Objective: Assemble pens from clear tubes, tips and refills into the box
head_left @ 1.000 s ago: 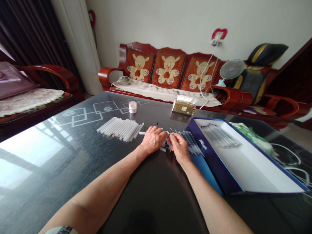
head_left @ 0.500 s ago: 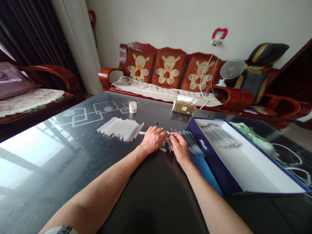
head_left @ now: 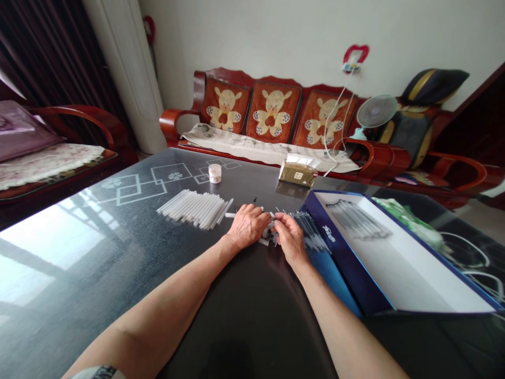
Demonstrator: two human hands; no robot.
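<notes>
My left hand (head_left: 248, 227) is closed around a white pen barrel (head_left: 230, 215), whose one end sticks out to the left of my fingers. Thumb and fingers of my right hand (head_left: 291, 237) pinch together at the barrel's other end; whatever small part they hold there is hidden. Under and between my hands lie small white and dark pieces (head_left: 265, 241), too small to name. Left of my hands, several white tubes (head_left: 195, 209) like pen barrels lie side by side. To the right, thin pen refills (head_left: 313, 231) rest on a blue surface.
A blue box with a white inside (head_left: 414, 273) stands at the right, holding a row of slim pens (head_left: 357, 218). Farther back are a small white jar (head_left: 215, 174) and a tissue pack (head_left: 298, 175). A green-white bag (head_left: 408, 218) and white cables lie behind the box.
My right fingers have shifted very slightly at the barrel's end. Everything else looks the same.
</notes>
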